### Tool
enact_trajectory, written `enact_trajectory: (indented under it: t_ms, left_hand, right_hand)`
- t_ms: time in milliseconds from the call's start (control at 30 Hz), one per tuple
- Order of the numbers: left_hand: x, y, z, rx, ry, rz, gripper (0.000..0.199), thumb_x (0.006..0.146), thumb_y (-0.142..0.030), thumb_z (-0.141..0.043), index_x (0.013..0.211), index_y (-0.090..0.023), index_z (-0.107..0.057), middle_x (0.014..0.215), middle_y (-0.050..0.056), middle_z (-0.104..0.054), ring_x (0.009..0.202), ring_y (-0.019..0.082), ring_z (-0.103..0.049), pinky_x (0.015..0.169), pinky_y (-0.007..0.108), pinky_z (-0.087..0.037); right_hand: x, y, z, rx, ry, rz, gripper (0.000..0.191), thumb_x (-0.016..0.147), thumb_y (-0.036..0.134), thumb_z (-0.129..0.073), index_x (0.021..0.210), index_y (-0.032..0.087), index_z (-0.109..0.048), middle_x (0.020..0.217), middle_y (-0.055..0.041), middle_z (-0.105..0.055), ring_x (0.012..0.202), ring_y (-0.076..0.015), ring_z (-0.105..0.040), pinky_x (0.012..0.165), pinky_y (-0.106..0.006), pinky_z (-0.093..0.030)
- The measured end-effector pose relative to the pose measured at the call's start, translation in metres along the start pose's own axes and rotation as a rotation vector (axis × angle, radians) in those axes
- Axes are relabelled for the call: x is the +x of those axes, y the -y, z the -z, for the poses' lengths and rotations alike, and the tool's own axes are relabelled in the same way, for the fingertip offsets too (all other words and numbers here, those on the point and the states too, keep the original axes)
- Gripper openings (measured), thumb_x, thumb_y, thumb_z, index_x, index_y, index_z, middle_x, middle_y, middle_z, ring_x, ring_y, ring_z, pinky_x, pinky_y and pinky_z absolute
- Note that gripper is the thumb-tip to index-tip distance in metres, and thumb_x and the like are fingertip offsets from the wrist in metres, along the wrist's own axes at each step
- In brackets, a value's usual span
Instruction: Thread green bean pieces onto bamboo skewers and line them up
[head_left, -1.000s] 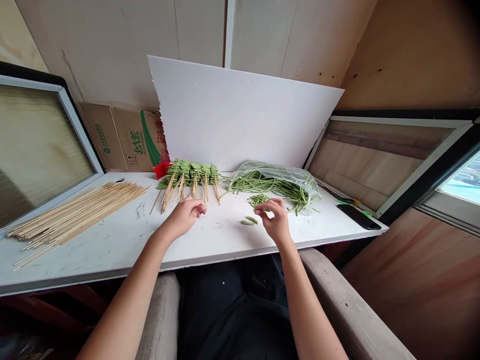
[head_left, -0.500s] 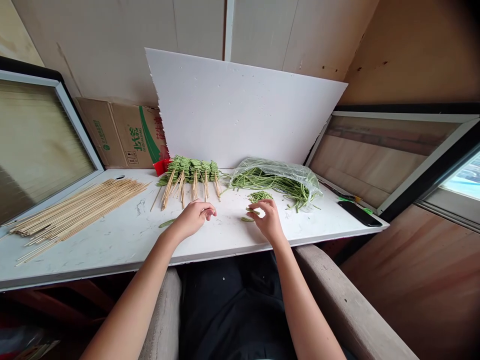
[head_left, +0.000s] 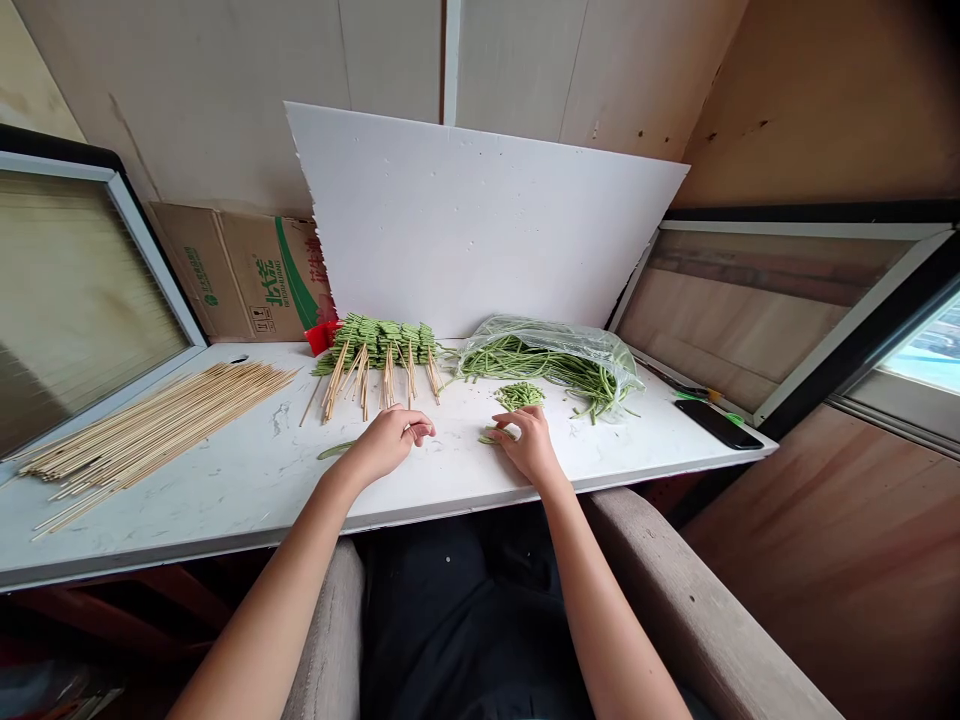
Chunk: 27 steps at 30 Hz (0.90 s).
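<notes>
Low over the table, my right hand (head_left: 531, 446) pinches a short piece of green bean (head_left: 491, 436) between thumb and fingers, at the tabletop. Just behind it lies a small heap of cut bean pieces (head_left: 519, 395). My left hand (head_left: 388, 440) hovers to the left with curled fingers and thumb drawn in; whether something thin is between them is hidden. A single bean piece (head_left: 334, 450) rests on the table beside my left wrist. Behind my left hand, bean pieces threaded on wooden skewers (head_left: 386, 338) are stacked, their bare sticks pointing toward me.
Many loose wooden skewers (head_left: 165, 425) cover the left of the white table (head_left: 442, 490). Long green beans (head_left: 540, 355) spill from a clear plastic bag at the back right. A black phone (head_left: 718, 424) lies near the right edge. A white foam board (head_left: 487, 225) and a cardboard box (head_left: 247, 275) stand behind.
My right hand has come down and slightly left, bringing its bean piece to the tabletop beside another piece. My left hand has barely moved.
</notes>
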<state>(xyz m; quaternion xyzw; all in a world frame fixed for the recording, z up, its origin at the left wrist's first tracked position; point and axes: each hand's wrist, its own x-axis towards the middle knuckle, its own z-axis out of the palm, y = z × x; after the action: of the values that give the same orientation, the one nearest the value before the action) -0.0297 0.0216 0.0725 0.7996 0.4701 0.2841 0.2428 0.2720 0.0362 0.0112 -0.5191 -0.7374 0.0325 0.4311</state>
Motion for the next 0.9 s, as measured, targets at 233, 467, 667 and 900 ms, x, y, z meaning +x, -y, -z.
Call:
enact_trajectory:
  t_ms: [233,467,667,900]
  left_hand:
    - [0.000,0.001,-0.003,0.021,-0.118,0.011,0.025,0.097,-0.037,-0.061,0.103,-0.023,-0.081,0.102,0.008,-0.068,0.089,0.024,-0.068,0.091,0.038,-0.053]
    - [0.000,-0.013,-0.005,-0.143,-0.131,-0.016,0.035,0.090,-0.030,-0.072,0.124,-0.025,-0.068,0.092,0.003,-0.078,0.095,0.024,-0.072,0.095,0.037,-0.052]
    - [-0.001,-0.015,-0.009,-0.261,-0.042,0.009,0.040,0.091,-0.030,-0.066,0.130,-0.024,-0.065,0.095,0.005,-0.082,0.092,0.024,-0.075,0.091,0.038,-0.053]
    - [-0.001,-0.016,-0.009,-0.275,-0.003,0.010,0.035,0.086,-0.031,-0.073,0.120,-0.023,-0.073,0.094,0.005,-0.082,0.096,0.025,-0.074,0.095,0.038,-0.054]
  right_hand:
    - [0.007,0.015,0.017,0.180,-0.101,-0.068,0.028,0.100,0.039,-0.063,0.119,0.023,-0.078,0.104,-0.0099,-0.079,0.110,-0.0311,-0.060,0.094,-0.046,-0.050]
    - [0.003,0.081,0.008,0.334,0.105,0.209,0.039,0.093,0.014,-0.068,0.129,0.028,-0.070,0.117,-0.0073,-0.074,0.113,-0.0273,-0.061,0.096,-0.044,-0.051]
    - [-0.003,0.105,-0.019,0.269,0.090,0.308,0.030,0.097,0.017,-0.071,0.124,0.028,-0.073,0.107,-0.0080,-0.072,0.105,-0.0265,-0.060,0.094,-0.043,-0.053]
    - [-0.003,0.092,-0.020,0.297,-0.018,0.290,0.011,0.099,0.023,-0.071,0.108,0.026,-0.076,0.094,-0.0064,-0.074,0.095,-0.0261,-0.060,0.087,-0.041,-0.053]
